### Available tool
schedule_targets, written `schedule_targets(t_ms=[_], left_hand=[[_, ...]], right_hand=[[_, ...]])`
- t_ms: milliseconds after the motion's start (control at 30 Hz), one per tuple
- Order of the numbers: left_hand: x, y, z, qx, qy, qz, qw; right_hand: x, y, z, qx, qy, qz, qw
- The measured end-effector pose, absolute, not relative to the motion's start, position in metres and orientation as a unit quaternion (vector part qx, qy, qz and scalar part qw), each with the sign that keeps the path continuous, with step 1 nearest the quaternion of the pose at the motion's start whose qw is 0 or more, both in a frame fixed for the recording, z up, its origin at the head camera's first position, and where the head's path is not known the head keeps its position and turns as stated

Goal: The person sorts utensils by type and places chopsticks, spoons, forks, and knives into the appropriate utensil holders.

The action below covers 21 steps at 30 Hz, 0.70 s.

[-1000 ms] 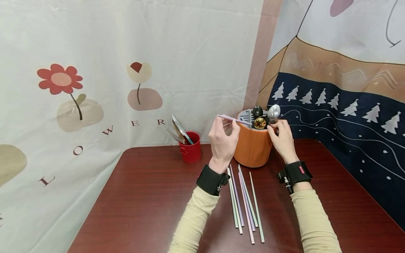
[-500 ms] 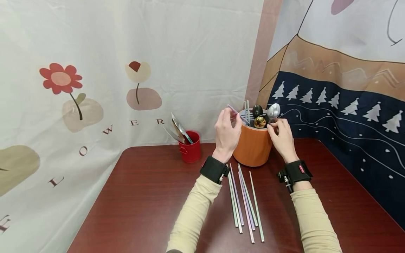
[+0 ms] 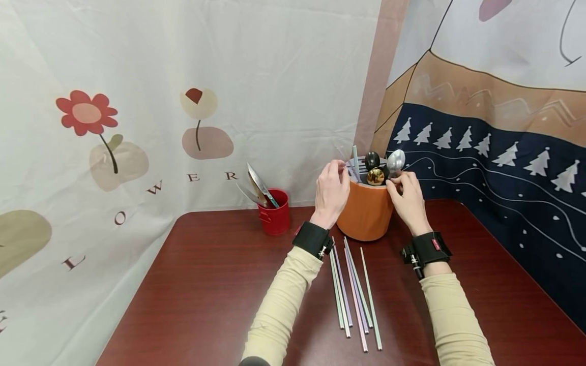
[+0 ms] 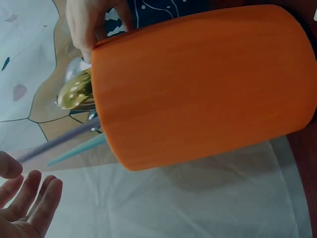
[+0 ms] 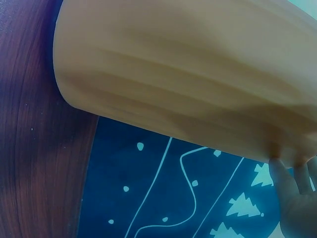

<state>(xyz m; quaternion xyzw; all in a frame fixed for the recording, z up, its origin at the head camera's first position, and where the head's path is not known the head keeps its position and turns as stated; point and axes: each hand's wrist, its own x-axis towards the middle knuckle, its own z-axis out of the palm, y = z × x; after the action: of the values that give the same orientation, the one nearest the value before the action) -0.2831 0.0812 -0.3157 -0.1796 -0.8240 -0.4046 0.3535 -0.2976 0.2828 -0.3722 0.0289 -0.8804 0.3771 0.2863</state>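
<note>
My left hand (image 3: 331, 190) is at the left of the orange utensil holder (image 3: 364, 213), pinching the upper end of a purple chopstick (image 4: 59, 144) between thumb and fingertips. The chopstick slants down into the holder's mouth, and its lower end is hidden inside. Beside it leans a pale green chopstick (image 3: 355, 156). With its fingertips, my right hand (image 3: 409, 201) grips the holder's rim on the right side, close below a silver spoon (image 3: 396, 160). A gold rounded utensil head (image 3: 376, 177) and a black one (image 3: 372, 160) also stick out of the holder.
Several green, pink and purple chopsticks (image 3: 359, 295) lie lengthwise on the dark red table (image 3: 220, 295) between my forearms. A small red bucket (image 3: 275, 218) with knives (image 3: 262, 185) stands at the back, left of the holder. Printed cloth (image 3: 293, 91) hangs behind the table.
My left hand has moved right and tipped the purple chopstick from nearly level to a steep slant, its lower end now inside the holder. My right hand has stayed at the rim.
</note>
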Motion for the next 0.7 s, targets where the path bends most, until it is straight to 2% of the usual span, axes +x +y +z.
schedule_targets(t_ms=[367, 700], left_hand=[[-0.280, 0.075, -0.335, -0.173, -0.856, -0.371, 0.316], [-0.267, 0.059, -0.383, -0.148, -0.886, -0.353, 0.262]], right_hand=[[-0.298, 0.282, -0.372, 0.030, -0.878, 0.380, 0.290], [-0.297, 0.282, -0.371, 0.026, -0.879, 0.383, 0.283]])
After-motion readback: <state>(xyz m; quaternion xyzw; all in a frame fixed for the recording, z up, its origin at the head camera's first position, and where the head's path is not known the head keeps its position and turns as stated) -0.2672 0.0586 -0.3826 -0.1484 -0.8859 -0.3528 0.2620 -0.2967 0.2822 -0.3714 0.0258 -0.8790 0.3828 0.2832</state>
